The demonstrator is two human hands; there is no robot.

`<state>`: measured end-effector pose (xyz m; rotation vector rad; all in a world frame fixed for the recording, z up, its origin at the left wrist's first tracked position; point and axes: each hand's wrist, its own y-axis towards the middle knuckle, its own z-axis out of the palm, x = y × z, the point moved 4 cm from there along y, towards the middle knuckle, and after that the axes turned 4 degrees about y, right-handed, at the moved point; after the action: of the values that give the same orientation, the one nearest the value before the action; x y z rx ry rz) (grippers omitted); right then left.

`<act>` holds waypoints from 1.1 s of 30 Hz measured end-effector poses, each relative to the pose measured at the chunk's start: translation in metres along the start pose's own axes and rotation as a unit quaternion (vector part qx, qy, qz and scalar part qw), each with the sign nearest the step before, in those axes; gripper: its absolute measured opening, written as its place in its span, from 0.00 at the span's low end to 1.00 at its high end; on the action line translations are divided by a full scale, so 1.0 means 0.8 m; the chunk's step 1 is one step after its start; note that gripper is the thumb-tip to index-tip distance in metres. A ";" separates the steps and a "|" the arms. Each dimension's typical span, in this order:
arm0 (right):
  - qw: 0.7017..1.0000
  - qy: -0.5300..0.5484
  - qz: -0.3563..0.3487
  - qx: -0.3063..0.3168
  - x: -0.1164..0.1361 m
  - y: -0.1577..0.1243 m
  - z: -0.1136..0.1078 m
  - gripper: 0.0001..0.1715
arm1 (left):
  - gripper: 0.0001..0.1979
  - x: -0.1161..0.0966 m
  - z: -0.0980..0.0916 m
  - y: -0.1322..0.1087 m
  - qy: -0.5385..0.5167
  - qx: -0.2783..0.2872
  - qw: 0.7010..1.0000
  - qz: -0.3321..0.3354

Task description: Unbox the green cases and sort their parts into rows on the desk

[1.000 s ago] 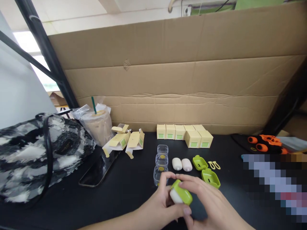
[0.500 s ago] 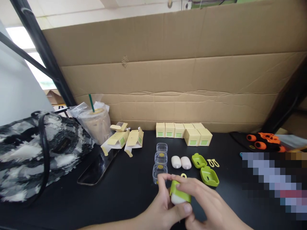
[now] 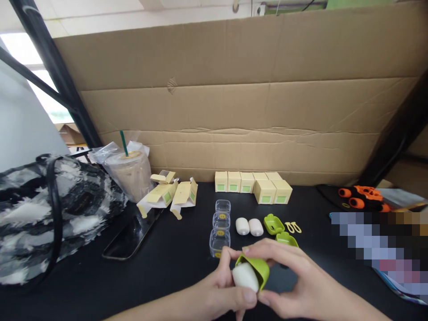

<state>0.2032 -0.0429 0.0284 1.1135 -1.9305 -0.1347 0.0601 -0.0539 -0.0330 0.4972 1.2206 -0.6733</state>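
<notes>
Near the tabletop's (image 3: 174, 267) front edge, we are gripping a white earbud case (image 3: 245, 276) in our left hand (image 3: 219, 294), while our right hand (image 3: 294, 285) is pinching its green cover (image 3: 259, 266) from the right.

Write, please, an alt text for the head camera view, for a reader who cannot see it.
Two bare hands, left hand and right hand, hold a white case partly inside a green cover above a black table. Behind lie clear boxes, two more white cases, and small yellow cartons.
</notes>
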 end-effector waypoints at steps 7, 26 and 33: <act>0.963 0.119 0.067 -0.234 -0.020 0.002 -0.047 0.22 | 0.20 -0.064 0.001 -0.012 0.258 -0.083 0.960 0.074; 0.946 0.132 -0.015 -0.296 -0.011 -0.003 -0.056 0.23 | 0.11 -0.079 -0.013 0.036 0.800 -0.106 0.578 0.118; 0.965 0.044 0.027 -0.258 -0.021 -0.005 -0.044 0.30 | 0.07 -0.099 -0.011 0.023 0.564 -0.166 0.792 0.165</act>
<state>0.2349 -0.0218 0.0371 0.7043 -1.7057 -0.5172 0.0521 -0.0189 0.0403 0.8297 2.2455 0.2553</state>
